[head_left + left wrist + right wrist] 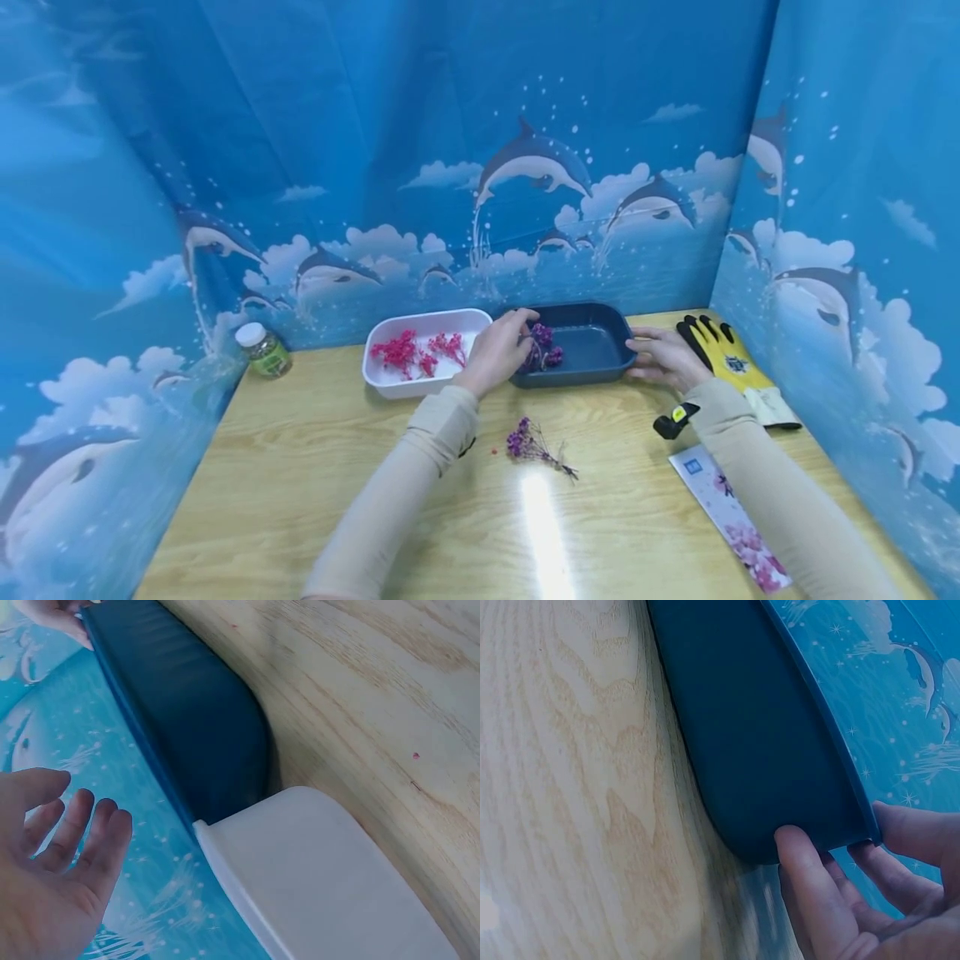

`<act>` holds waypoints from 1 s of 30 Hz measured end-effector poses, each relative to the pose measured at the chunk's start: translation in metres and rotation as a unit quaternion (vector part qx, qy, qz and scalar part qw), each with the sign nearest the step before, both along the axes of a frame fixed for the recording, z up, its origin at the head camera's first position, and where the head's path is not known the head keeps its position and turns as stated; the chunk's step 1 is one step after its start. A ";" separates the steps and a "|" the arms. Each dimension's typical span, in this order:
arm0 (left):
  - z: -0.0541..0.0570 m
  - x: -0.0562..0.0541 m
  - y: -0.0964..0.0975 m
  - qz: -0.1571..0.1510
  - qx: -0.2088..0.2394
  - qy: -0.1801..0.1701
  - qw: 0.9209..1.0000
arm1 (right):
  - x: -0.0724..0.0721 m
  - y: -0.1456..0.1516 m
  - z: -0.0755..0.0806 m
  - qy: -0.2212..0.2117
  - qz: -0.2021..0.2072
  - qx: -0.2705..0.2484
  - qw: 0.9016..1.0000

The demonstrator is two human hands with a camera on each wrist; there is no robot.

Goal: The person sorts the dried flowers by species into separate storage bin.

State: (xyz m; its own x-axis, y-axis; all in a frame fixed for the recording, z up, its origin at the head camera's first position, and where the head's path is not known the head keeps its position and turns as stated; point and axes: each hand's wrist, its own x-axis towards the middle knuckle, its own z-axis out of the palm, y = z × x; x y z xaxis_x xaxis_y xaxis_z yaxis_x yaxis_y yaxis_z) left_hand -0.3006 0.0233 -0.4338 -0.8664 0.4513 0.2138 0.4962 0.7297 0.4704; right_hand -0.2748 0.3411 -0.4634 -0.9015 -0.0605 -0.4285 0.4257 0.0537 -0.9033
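My left hand hovers over the left end of a dark blue tray, beside purple dried flowers inside it. In the left wrist view its fingers are loosely bent and nothing sits between them. At the tray's opposite end, my right hand holds the rim and outer wall with thumb and fingers, clearly visible in the right wrist view. Against the left end stands a white tray with pink dried flowers. Another purple dried sprig lies on the table in front, stems toward the right.
A jar with a white lid stands at the back left. To the right lie yellow-and-black gloves and a flower-printed packet, partly under my right forearm. A blue dolphin-print curtain encloses the wooden table.
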 end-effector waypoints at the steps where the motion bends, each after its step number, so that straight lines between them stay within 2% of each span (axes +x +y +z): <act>1: 0.002 0.002 -0.001 -0.004 0.006 0.003 1.000 | -0.001 -0.001 0.001 0.000 -0.001 0.001 1.000; 4: 0.008 0.010 -0.005 -0.017 0.020 0.010 1.000 | -0.003 -0.002 0.002 -0.001 0.000 0.007 1.000; 7: 0.008 0.021 -0.008 -0.044 0.022 0.007 0.999 | -0.004 -0.002 0.001 -0.005 -0.004 0.013 1.000; 14: -0.007 0.054 -0.015 -0.108 -0.026 -0.006 0.994 | -0.003 -0.001 -0.001 -0.010 -0.005 0.002 1.000; 18: -0.015 0.068 -0.016 -0.125 -0.068 0.017 0.990 | -0.001 0.000 -0.001 -0.008 -0.007 -0.009 1.000; 20: -0.017 0.072 -0.017 -0.135 -0.093 0.037 0.986 | -0.001 0.000 0.000 -0.007 -0.004 -0.008 1.000; 25: -0.024 0.077 -0.017 -0.168 -0.157 0.085 0.969 | -0.001 -0.001 -0.001 -0.006 0.001 -0.002 1.000; 30: -0.029 0.082 -0.018 -0.193 -0.198 0.096 0.956 | -0.002 -0.001 -0.001 -0.007 0.001 0.002 1.000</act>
State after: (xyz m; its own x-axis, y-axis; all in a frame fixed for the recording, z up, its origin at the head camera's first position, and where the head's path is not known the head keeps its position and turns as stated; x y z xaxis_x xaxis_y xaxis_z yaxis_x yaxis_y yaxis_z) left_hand -0.2186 0.0050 -0.4629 -0.5803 0.8085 0.0983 0.8144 0.5764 0.0674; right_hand -0.2768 0.3396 -0.4648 -0.8956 -0.0608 -0.4408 0.4377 0.0579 -0.8973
